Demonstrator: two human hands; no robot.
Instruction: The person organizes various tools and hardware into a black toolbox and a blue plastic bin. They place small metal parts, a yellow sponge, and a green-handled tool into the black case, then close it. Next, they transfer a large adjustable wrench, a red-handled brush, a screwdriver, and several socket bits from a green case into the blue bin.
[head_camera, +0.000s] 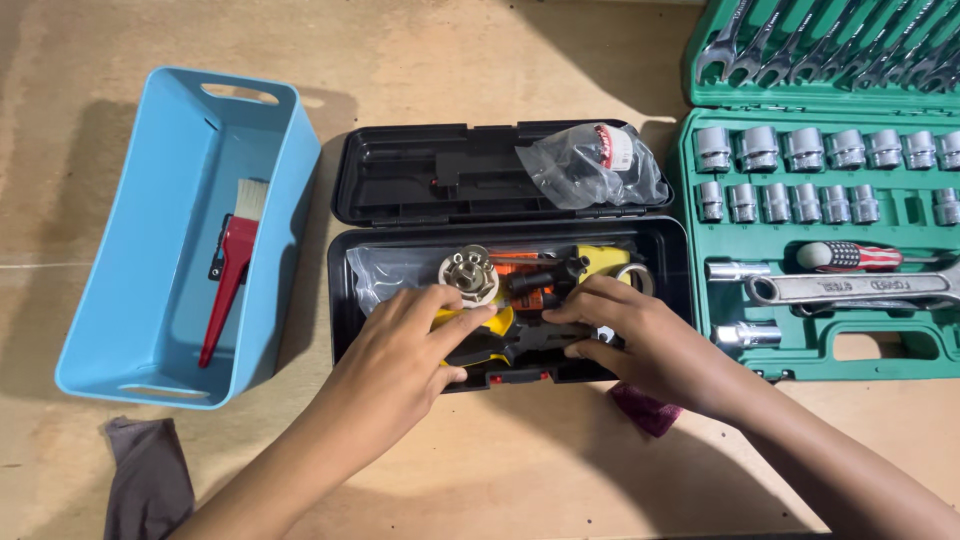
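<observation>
An open black toolbox (345, 290) lies in the middle of the wooden bench, its lid folded back. Inside are yellow-and-black handled pliers (490, 335), a round metal fitting (468, 273), an orange-and-black tool (535, 280) and a roll of tape (630, 272). My left hand (405, 350) rests over the yellow handles, fingers spread across them. Just to the right, my right hand (625, 335) has its fingers on the dark tools at the box's centre. Whether either hand grips anything is unclear. A clear plastic bag (590, 165) with a dark part lies on the lid.
A light blue plastic bin (130, 330) at the left holds a red-handled brush (230, 270). A green socket and wrench case (700, 250) stands open at the right, with a wrench (850, 290) and a striped screwdriver (850, 257) on it. A grey cloth (145, 480) lies at the front left.
</observation>
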